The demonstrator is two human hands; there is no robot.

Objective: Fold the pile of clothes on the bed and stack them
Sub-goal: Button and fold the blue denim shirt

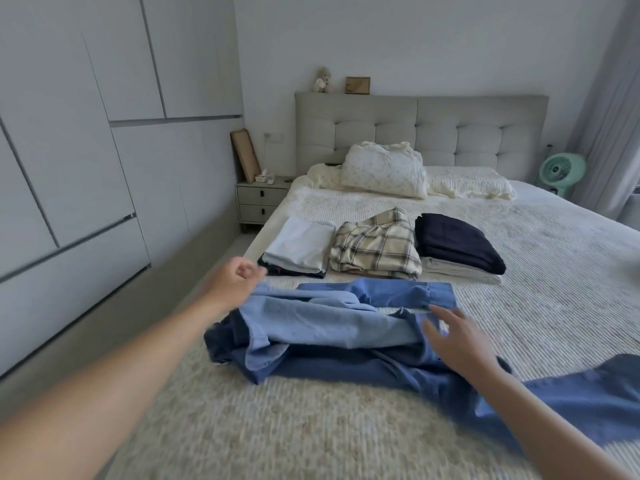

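Fingers (438,318) of the right hand (460,341) are lying straight and spread, resting on the blue garment (332,327), which is sprawling unfolded across the near part of the bed (554,271). Left hand (232,282) is hovering at the garment's far left edge with fingers loosely curled; whether it is pinching the cloth I cannot tell. Just beyond, three folded stacks are sitting side by side: a pale blue stack (299,249), a plaid stack (375,247) and a navy stack (457,247).

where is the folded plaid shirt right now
The folded cream plaid shirt tops the middle stack on the bed, between the pale blue folded stack and the navy folded garment.
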